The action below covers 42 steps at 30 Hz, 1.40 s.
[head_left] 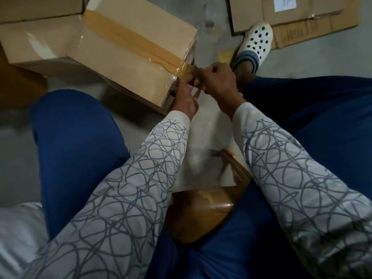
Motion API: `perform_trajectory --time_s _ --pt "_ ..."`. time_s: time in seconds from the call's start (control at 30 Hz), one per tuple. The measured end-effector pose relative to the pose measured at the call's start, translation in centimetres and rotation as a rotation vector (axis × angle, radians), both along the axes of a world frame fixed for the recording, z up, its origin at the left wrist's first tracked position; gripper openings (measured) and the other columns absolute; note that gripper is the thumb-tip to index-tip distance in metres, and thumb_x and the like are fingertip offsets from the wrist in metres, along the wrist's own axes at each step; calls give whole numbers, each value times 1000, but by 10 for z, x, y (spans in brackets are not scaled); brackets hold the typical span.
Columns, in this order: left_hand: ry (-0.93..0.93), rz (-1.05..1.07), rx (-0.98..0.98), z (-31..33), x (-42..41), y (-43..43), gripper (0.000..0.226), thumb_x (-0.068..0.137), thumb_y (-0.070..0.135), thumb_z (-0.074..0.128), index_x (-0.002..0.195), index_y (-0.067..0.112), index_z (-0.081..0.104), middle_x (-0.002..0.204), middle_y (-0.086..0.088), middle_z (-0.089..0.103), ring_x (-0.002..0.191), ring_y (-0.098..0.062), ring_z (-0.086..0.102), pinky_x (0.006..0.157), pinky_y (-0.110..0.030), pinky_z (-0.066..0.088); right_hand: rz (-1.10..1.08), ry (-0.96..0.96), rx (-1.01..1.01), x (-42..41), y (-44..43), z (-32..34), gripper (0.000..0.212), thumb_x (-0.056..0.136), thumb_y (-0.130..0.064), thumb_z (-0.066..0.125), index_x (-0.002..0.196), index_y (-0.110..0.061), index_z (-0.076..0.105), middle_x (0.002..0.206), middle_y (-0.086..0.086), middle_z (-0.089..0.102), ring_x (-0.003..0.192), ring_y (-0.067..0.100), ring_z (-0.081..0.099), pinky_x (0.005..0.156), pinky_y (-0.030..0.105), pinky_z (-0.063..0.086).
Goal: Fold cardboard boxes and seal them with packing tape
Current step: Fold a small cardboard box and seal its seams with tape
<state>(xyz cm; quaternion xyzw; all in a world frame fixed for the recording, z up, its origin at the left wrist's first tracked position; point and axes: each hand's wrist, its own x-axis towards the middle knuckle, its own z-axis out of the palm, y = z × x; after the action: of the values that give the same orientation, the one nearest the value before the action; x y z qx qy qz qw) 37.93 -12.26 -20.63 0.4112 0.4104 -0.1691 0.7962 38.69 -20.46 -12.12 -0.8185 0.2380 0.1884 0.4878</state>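
Your right grip (218, 81) is curled round the brown packing tape (124, 36) where it runs off the near edge of the box (120, 63), at about 12 o'clock from your lap. Your left grip (185, 100) reaches up to the same spot from below with some fingers straight, and I cannot tell whether it pinches the tape. The likeliest trouble is here: the tape already looks crinkled at that edge, so a skewed pull could tear it ragged, fold it onto itself or stick it to your fingers. Neither grip steadies the box, so a hard tug may slide it or lift the strip off the seam. A glossy brown object (201, 210) lies in your lap at 6 o'clock; I cannot tell what it is. You sit on a bare grey floor (16, 137), with another box (36, 43) at 10 o'clock, flattened cardboard (302, 17) at 1 o'clock, and your white clog (259, 41) just beside it.
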Motion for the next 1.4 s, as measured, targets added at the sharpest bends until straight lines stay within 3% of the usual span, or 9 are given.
perform_trajectory --time_s 0.13,0.23,0.4,0.53,0.6,0.9,1.17,1.4 --pt "26 -6 26 -10 -16 0 63 94 42 65 149 19 45 125 -7 69 116 -26 66 101 -52 54 31 -51 -44 4 3 4 33 88 -31 66 82 0 70 80 15 73 76 30 71 77 50 59" --pt "30 -80 70 -15 -25 0 110 58 64 82 152 25 40 133 -8 65 115 -27 67 97 -49 56 31 -47 -51 8 0 -2 33 90 -27 67 85 5 72 76 17 72 63 27 64 76 48 59" --pt "-20 -98 187 -24 -20 8 62 90 31 71 147 22 48 132 -13 65 112 -33 67 90 -44 59 46 -42 -91 11 4 -3 30 89 -27 71 85 3 73 81 18 74 61 17 60 74 47 60" --pt "-13 -152 210 -28 -20 11 60 92 32 71 146 21 48 128 -14 68 108 -33 69 75 -34 59 69 27 -102 15 5 -6 28 87 -27 75 88 2 76 84 15 76 73 23 73 77 48 62" --pt "-15 -155 220 -31 -19 11 58 94 31 69 146 20 48 127 -15 68 107 -33 70 75 -34 60 57 50 -102 18 6 -8 27 86 -27 77 87 0 76 83 13 76 78 26 76 77 48 63" --pt "3 -147 213 -36 -18 11 56 92 21 68 145 20 48 128 -17 67 111 -36 68 76 -37 58 41 108 -154 25 14 -18 23 80 -29 82 76 -11 69 73 4 72 67 19 74 71 45 64" --pt "4 -162 219 -33 -18 11 50 92 19 70 139 21 54 124 -16 70 105 -34 71 66 -32 56 43 172 -189 31 15 -17 30 74 -31 85 87 -8 70 83 6 72 72 20 74 72 44 64" --pt "0 -177 197 -26 -19 13 34 97 19 62 128 31 51 125 -15 68 108 -34 70 75 -36 56 21 186 -191 35 21 -19 31 78 -30 85 83 -12 61 86 4 67 73 17 72 70 39 64"
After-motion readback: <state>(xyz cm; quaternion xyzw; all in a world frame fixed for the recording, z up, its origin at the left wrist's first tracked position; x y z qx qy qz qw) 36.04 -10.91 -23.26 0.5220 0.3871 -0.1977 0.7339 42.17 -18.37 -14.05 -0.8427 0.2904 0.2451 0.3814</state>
